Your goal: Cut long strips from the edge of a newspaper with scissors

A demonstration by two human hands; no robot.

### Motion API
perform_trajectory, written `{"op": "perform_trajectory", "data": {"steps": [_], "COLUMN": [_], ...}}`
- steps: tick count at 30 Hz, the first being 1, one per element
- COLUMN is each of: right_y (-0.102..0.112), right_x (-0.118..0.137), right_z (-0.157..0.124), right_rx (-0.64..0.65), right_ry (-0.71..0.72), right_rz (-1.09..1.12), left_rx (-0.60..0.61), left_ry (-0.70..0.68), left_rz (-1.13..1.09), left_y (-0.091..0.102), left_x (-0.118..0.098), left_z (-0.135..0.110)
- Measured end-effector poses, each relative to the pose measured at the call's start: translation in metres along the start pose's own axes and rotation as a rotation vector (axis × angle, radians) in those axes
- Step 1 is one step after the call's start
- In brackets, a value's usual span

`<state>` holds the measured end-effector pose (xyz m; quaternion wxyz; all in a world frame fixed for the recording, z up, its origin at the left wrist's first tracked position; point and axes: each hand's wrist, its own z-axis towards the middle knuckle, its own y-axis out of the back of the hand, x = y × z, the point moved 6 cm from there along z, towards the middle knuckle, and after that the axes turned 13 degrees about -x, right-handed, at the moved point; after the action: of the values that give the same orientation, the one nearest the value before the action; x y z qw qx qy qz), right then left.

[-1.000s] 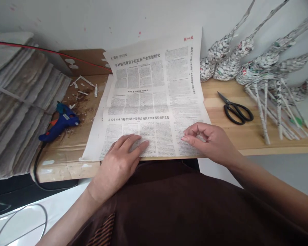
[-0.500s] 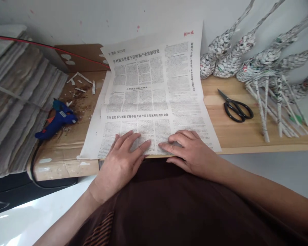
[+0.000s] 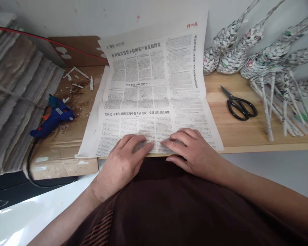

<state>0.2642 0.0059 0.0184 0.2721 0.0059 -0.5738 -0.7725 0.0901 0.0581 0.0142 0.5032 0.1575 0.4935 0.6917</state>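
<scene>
Left hand [image 3: 123, 162], right hand [image 3: 192, 152] on newspaper [image 3: 154, 85]

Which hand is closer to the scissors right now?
Right. The right hand rests on the newspaper, left of the scissors; the left hand lies beyond it, farther left on the same page.

Top headline: "乡村振兴背景下信阳茶产业发展探究" is printed in bold black across the upper left of the newspaper [image 3: 154, 89].
Lower headline: "在历史传承与履职实践中提升高校民主党派基层组织效能" is set across the page's lower half.
Corner: a red masthead [image 3: 192, 24] is printed at the top right; it cannot be read for certain.
Right edge: a vertical headline [image 3: 195, 58] is run downward, too small to be read.
Body columns: too fine to be read.
Sticker: a white label [image 3: 58, 110] is borne by the blue glue gun [image 3: 52, 119]; nothing legible.
</scene>
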Motion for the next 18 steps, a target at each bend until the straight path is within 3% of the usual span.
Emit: {"op": "perform_trajectory", "data": {"steps": [12,18], "right_y": [0.012,0.025], "right_x": [-0.013,-0.027], "right_z": [0.0,0.006], "right_rx": [-0.027,0.015], "right_ry": [-0.072,-0.122], "right_rz": [-0.017,-0.02], "left_rx": [0.002,0.045], "left_ry": [0.125,0.195], "left_rz": [0.047,0.044], "left_y": [0.013,0.022], "left_x": [0.007,0.03], "left_z": [0.017,0.017]}}
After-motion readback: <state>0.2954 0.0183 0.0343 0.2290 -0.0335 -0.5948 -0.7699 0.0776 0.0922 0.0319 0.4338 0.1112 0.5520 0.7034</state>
